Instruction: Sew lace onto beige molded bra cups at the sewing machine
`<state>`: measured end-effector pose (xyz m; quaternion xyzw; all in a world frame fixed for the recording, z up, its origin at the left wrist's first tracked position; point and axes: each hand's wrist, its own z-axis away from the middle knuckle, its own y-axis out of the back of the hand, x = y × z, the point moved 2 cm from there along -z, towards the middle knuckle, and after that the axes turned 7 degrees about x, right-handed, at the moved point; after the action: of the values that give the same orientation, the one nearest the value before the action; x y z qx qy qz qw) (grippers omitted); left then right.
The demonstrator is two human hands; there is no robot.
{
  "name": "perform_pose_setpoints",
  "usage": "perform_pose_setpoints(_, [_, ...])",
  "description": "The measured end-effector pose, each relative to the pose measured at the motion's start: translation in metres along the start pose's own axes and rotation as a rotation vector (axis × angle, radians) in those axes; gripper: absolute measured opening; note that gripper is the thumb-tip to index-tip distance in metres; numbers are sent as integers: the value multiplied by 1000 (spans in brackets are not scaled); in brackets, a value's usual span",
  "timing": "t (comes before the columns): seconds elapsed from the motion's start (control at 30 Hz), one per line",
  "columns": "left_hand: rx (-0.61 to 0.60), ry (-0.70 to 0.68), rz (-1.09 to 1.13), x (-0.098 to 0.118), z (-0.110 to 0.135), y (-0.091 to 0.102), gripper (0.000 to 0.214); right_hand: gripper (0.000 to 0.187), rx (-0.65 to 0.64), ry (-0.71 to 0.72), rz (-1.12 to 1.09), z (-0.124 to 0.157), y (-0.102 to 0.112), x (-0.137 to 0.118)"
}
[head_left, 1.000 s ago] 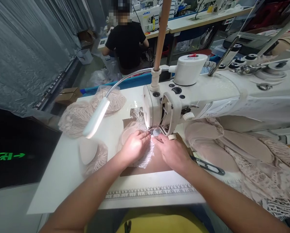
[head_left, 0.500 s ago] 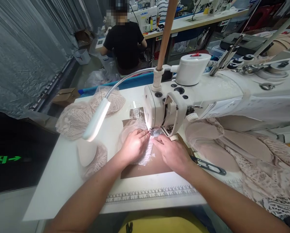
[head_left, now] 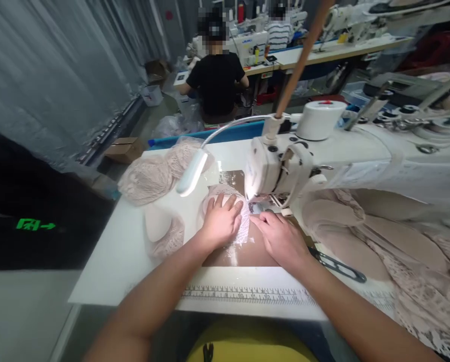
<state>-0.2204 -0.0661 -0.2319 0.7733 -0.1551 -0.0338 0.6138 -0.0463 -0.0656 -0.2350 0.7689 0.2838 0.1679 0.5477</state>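
Observation:
A beige lace bra cup lies under the needle area of a white sewing machine, on a brown plate. Spread over the cup, my left hand presses it flat with fingers apart. My right hand is at the cup's right edge, its index fingertip on the lace and the other fingers curled; the thumb is mostly hidden. Close to my right wrist lie dark thread snips. The machine's presser foot is partly hidden by the machine head.
Left of the plate lie another cup piece and lace cups, below a lit lamp. More cups and lace are heaped at right. A printed ruler runs along the front edge. A person in black sits beyond.
The view has shifted, so the scene sits further right. My left hand has moved back from the needle area and its fingers have spread over the cup. My right hand stays at the lace edge.

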Motion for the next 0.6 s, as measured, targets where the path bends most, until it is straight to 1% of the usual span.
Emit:
perform_pose_setpoints(0.1, [-21,100,-30,-4,8,17,40,40,86,48,-5,2,-3,3])
perform_pose_setpoints(0.17, [-44,116,10,-9,21,34,39,36,146,96,-18,2,-5,6])
perform_pose_setpoints(0.2, [-37,114,36,-12,31,43,39,36,170,122,-22,2,-6,7])
perform_pose_setpoints(0.27, [31,134,66,-22,56,61,43,36,200,164,-29,1,-8,8])
perform_pose_setpoints(0.3, [90,175,68,-29,70,67,48,36,203,175,-32,1,-9,9])
perform_pose_setpoints(0.37, [221,332,92,-50,102,75,58,37,186,171,-43,1,-10,9])
perform_pose_setpoints(0.4, [291,437,142,-63,118,77,56,37,169,158,-51,2,-11,10])
perform_pose_setpoints(0.47, [401,665,337,-87,149,76,39,38,138,124,-86,3,-11,12])
perform_pose_setpoints(0.5, [432,724,376,-96,161,76,34,39,129,103,-122,3,-11,14])
perform_pose_setpoints(0.53, [456,771,415,-102,173,77,35,38,122,79,-173,3,-9,15])
perform_pose_setpoints(0.6, [489,820,467,-106,190,80,44,35,104,9,-323,4,-4,19])
